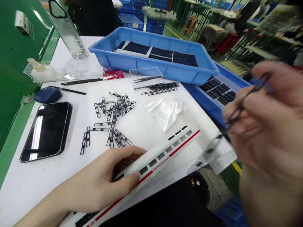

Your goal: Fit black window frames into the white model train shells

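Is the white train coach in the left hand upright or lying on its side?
On its side: the coach shows its red-striped, windowed wall facing upward, with Bordrestaurant lettering, while the left hand grips it.

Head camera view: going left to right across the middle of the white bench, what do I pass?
Glossy black slab → pile of black strip frames → crumpled white cloth → blue tray of dark panels → right hand

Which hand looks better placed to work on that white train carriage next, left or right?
Probably the right: the right hand holds tweezers with what looks like a blurred black strip, while the left hand is occupied gripping the white model train carriage.
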